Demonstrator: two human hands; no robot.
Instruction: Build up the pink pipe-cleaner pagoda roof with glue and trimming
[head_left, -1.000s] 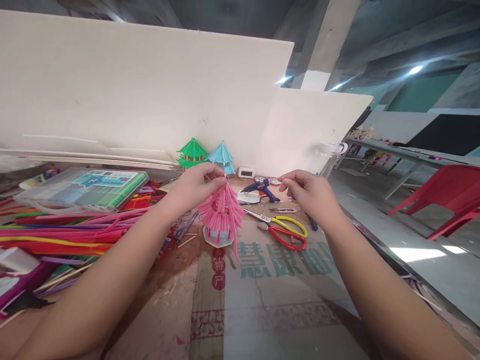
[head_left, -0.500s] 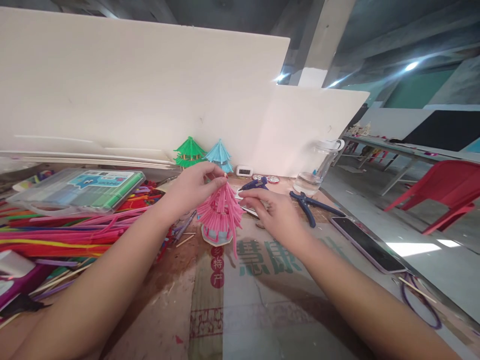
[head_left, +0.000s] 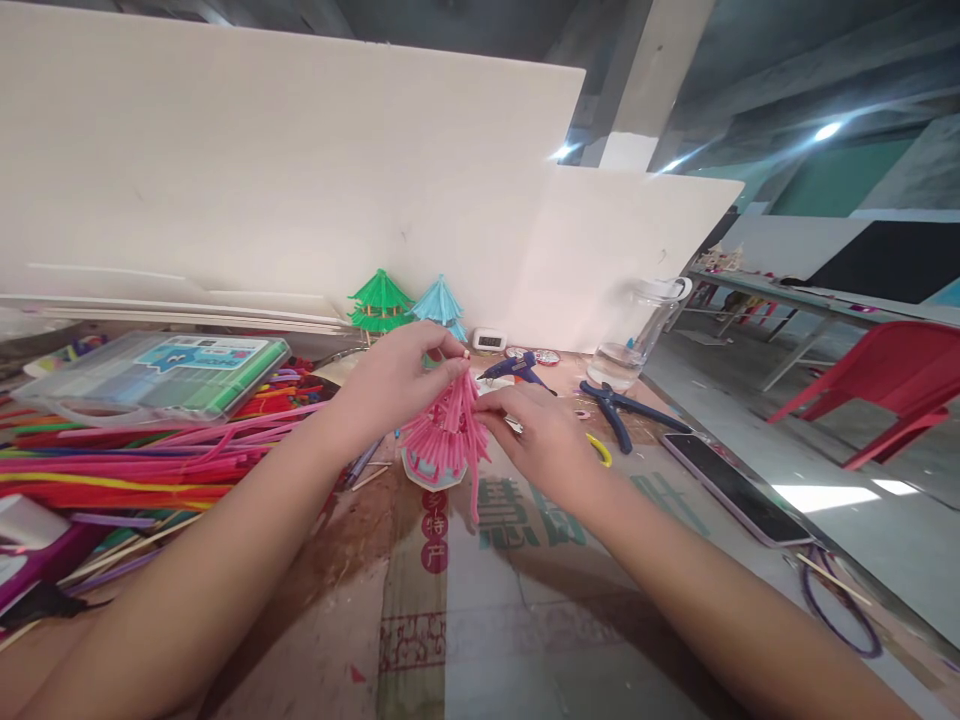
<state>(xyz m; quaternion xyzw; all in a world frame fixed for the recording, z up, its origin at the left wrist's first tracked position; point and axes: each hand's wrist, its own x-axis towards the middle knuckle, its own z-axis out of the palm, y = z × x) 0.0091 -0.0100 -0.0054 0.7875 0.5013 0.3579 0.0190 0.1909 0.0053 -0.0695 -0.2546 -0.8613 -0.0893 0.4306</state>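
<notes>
Pinching the top of the pink model (head_left: 442,440) with the fingers of the left hand (head_left: 397,378), tilting it slightly rightward since moments ago, low over the tabletop (head_left: 319,610) before the green model (head_left: 381,300). Having brought the right hand (head_left: 544,435) in from well apart, now touching the pink model's side; cannot tell whether grasping a strand. Probably adjusting it two-handed.

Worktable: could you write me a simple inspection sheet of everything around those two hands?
Surface: tabletop, partly covered by a printed sheet.
Job's things: pink fringed model, central; green model and blue model behind.
Clutter: fuzzy stems and marker case at left; glue gun, pliers and phone further right.
Hands: left hand pinches the pink fringed model's top; right hand at its side, grip unclear.
Cables: none clearly made out.
Surroundings: white board behind; red chair at right.
</notes>
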